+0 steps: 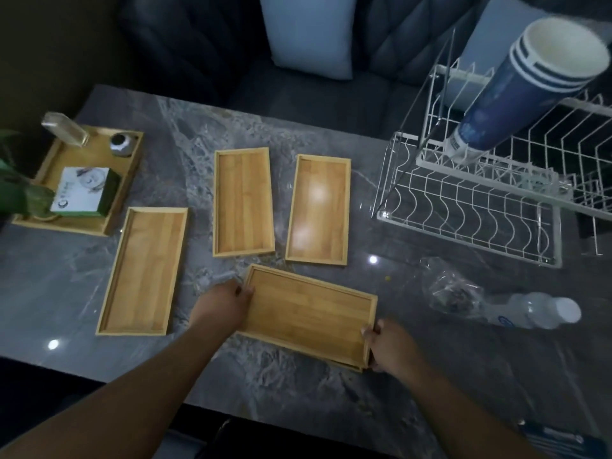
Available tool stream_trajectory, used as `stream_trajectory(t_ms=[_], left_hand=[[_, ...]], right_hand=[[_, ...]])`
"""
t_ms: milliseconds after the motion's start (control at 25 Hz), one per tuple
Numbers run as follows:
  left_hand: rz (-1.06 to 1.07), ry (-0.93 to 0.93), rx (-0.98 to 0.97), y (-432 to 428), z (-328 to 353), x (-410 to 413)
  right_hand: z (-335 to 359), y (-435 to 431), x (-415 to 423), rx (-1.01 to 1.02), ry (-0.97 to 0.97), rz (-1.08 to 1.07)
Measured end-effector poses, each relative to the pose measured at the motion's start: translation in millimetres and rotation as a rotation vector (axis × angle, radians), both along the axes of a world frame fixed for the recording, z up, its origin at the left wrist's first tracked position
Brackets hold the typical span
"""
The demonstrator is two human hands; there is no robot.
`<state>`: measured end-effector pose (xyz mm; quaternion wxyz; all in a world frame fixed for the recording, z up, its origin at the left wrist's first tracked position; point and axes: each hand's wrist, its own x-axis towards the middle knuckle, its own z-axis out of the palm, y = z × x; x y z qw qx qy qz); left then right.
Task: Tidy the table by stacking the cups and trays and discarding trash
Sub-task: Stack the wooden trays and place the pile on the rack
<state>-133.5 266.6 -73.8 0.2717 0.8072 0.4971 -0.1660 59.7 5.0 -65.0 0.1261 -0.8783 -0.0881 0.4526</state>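
Note:
Several shallow bamboo trays lie on the grey marble table (298,409). My left hand (225,303) grips the left end of the nearest tray (304,313), and my right hand (387,349) grips its right end; a second tray edge seems to show beneath it. Another tray (142,273) lies to the left, and two more (243,203) (318,208) lie side by side behind. A stack of blue paper cups (530,84) stands on the white wire dish rack (470,210) at the right. An empty plastic bottle (536,314) and crumpled clear wrap (450,293) lie right of the held tray.
A larger wooden tray (96,154) at the far left holds a green-and-white box (86,190), a small dark jar (121,144) and a glass bottle (64,129). Plant leaves (16,190) overhang it. A dark sofa with a pale cushion (308,31) sits behind the table.

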Motion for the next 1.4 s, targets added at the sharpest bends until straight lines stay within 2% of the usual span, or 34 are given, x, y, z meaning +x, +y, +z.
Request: stream_trajectory(t_ms=[240, 680, 760, 840, 920, 1080, 1200, 1400], left_hand=[[-0.011, 0.012, 0.063, -3, 1, 2], [-0.101, -0.105, -0.024, 20, -7, -6], [-0.103, -0.102, -0.049, 22, -4, -7], [-0.044, -0.106, -0.041, 23, 1, -14], [0.057, -0.109, -0.011, 25, 5, -29], [0.317, -0.178, 0.064, 38, 13, -64], [0.454, -0.200, 0.150, 48, 18, -92], [0.642, -0.082, 0.194, 63, 15, -145]], right_hand=[[-4, -3, 6, 0.033, 0.036, 0.006], [2, 10, 1, -0.073, 0.064, 0.026], [7, 14, 2, -0.133, 0.012, 0.124], [19, 20, 4, -0.194, -0.142, 0.194], [36, 39, 3, -0.114, -0.317, 0.230], [49, 120, -16, 0.215, -0.605, 0.670], [46, 195, -40, 0.318, -0.561, 0.907], [34, 307, -80, 0.308, -0.536, 1.217]])
